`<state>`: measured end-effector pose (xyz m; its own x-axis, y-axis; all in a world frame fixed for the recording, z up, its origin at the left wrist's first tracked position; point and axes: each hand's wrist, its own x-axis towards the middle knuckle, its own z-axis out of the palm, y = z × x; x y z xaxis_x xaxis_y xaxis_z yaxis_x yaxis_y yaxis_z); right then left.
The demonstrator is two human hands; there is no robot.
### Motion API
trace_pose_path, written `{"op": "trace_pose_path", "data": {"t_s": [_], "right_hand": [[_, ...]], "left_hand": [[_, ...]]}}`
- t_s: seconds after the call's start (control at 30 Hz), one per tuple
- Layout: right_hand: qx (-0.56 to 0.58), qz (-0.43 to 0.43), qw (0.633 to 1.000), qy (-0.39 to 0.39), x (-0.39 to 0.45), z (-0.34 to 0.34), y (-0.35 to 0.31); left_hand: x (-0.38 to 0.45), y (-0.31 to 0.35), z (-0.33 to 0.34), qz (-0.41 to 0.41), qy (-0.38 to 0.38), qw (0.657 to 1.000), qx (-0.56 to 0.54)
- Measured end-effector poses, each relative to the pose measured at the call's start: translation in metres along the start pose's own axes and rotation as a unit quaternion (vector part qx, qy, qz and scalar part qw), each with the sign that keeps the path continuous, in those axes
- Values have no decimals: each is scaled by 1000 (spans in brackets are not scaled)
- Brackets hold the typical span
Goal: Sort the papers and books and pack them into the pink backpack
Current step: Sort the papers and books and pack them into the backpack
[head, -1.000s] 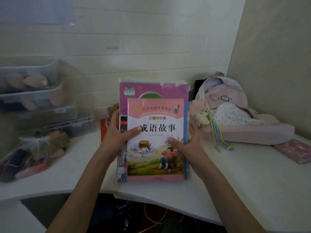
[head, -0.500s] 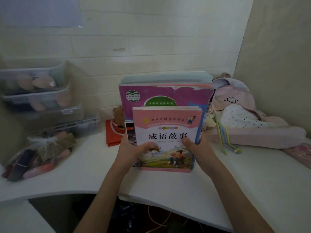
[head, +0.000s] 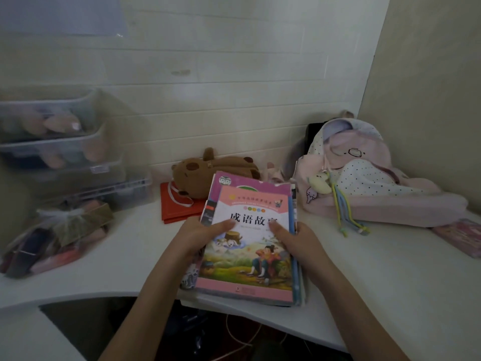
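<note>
A stack of books and papers (head: 247, 267) lies flat on the white desk (head: 377, 282) near its front edge. A pink storybook with a picture cover is on top, and a purple book (head: 250, 183) sticks out behind it. My left hand (head: 200, 238) grips the stack's left edge with the thumb on the cover. My right hand (head: 296, 238) grips the right edge the same way. The pink backpack (head: 364, 178) lies on the desk at the back right, apart from the stack.
A brown plush toy (head: 213, 170) on a red folder (head: 177, 209) sits behind the stack. Stacked clear bins (head: 57, 142) and a plastic bag of items (head: 52, 235) stand at the left. A pink book (head: 460, 235) lies at the far right.
The stack, held upright on its lower edge before, has been tipped down and now lies flat on the desk. Both hands kept their hold on its sides.
</note>
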<state>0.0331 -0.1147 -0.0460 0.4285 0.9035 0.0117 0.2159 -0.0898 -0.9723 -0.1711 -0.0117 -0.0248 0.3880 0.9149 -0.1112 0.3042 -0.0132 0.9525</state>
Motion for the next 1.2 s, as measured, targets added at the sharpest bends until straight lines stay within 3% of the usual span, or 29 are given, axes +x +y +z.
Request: {"op": "trace_pose_path", "data": {"t_s": [0.23,0.47,0.67,0.77,0.87,0.97,1.07,1.13,1.2], "right_hand": [[-116,-11,993,-24,13,19,-6],[-147,68,983,-87,21,8,-7],[-174,52,983,-33,20,11,-8],[-255,36,966,-30,17,2,-10],[-294,7,956,23,17,-13,-14],[-293,-91,933,188,21,-32,-21],[-308,-225,852,359,32,-50,-29],[-411,-201,808,371,47,-65,-31],[-483,-77,825,284,59,-75,-31]], "left_hand": [[-2,-5,-29,-19,54,998,-4],[0,-14,-35,-73,38,996,-39],[5,-3,-25,-66,53,996,-20],[7,-4,-23,-56,63,996,-4],[9,-4,-21,-39,80,995,55],[13,0,-17,-44,110,964,238],[14,10,-7,-7,158,910,382],[18,20,4,35,166,903,395],[28,32,20,74,152,889,426]]}}
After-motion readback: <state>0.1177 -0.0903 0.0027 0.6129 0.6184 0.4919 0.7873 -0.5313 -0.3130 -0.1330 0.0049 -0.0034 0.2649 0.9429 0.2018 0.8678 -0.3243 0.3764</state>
